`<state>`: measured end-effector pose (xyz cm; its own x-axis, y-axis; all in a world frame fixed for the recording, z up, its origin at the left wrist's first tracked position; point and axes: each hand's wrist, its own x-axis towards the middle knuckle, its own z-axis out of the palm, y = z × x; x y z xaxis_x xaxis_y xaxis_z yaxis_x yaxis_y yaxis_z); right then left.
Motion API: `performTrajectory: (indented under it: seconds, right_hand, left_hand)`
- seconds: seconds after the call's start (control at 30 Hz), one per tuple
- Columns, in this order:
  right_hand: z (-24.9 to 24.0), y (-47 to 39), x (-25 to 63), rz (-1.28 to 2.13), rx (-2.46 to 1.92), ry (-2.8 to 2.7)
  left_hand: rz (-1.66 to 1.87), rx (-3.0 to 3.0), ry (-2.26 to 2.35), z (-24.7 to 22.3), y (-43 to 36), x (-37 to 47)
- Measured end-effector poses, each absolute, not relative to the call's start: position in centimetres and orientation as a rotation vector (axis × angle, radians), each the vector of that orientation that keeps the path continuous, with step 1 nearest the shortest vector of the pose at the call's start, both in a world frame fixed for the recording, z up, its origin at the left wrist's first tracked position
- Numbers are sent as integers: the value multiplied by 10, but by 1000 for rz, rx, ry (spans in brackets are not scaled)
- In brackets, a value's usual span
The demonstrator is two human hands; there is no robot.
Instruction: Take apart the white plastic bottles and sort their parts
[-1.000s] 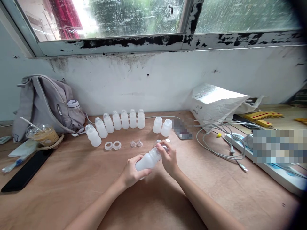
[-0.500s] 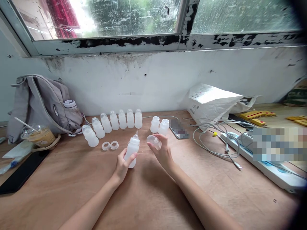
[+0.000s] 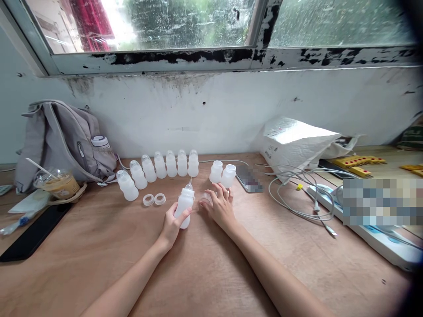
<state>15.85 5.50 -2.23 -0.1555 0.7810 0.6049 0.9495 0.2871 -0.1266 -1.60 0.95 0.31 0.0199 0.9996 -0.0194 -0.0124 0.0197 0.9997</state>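
Observation:
My left hand [image 3: 173,222] is wrapped round a frosted white baby bottle [image 3: 185,207] with a clear nipple on top, held slightly tilted. Just right of it, my right hand [image 3: 220,204] is low over the table, its fingers spread and bent over a clear cap [image 3: 206,199] that they partly hide; whether they grip it is unclear. Behind that hand stand two topless bottles [image 3: 216,171]. Several capped bottles [image 3: 171,164] form a curved row at the back left. Two white rings [image 3: 160,199] lie flat between the row and my left hand.
At the left are a grey backpack [image 3: 62,145], an iced drink cup [image 3: 61,185] and a black phone [image 3: 36,231]. On the right lie another phone [image 3: 250,179], coiled cables [image 3: 297,211], a white bag [image 3: 294,145] and a power strip [image 3: 386,244].
My right hand has lowered towards the table with the clear cap, and its fingers have spread. My left hand keeps holding the bottle. The view has shifted slightly.

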Motion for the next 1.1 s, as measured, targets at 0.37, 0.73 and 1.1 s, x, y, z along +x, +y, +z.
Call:
performTrajectory:
  seconds: [0.37, 0.73, 1.1]
  right_hand:
    - [-26, 59, 167, -361, -1614, -1952]
    - [7, 38, 154, 502, -1191, -1597]
    - [17, 20, 140, 857, -1073, -1600]
  left_hand:
    - [1155, 1246, 1197, 4, 10, -17]
    - [1105, 1462, 1235, 9, 4, -14]
    - [965, 1657, 1246, 9, -2, -13]
